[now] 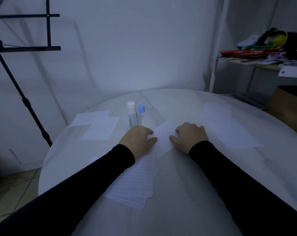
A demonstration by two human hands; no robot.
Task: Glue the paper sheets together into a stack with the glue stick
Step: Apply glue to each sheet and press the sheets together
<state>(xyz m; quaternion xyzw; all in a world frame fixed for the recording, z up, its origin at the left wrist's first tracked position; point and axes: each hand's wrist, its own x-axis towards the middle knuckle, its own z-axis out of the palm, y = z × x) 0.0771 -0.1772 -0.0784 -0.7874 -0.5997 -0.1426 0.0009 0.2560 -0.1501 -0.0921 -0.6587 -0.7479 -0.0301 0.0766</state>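
A lined sheet (163, 138) lies mid-desk, its near end over the paper stack (135, 183). The left hand (137, 139) and right hand (189, 136) flank it, each grip pinching a side edge with curled fingers. Uneven pulling could skew or crease it before it meets the stack. The glue stick (132, 114), cap on, stands just behind the left hand beside a blue-capped tube (141, 114); a backward nudge might topple both. Loose sheets (96, 124) and (229, 126) lie to either side on the desk (186, 193).
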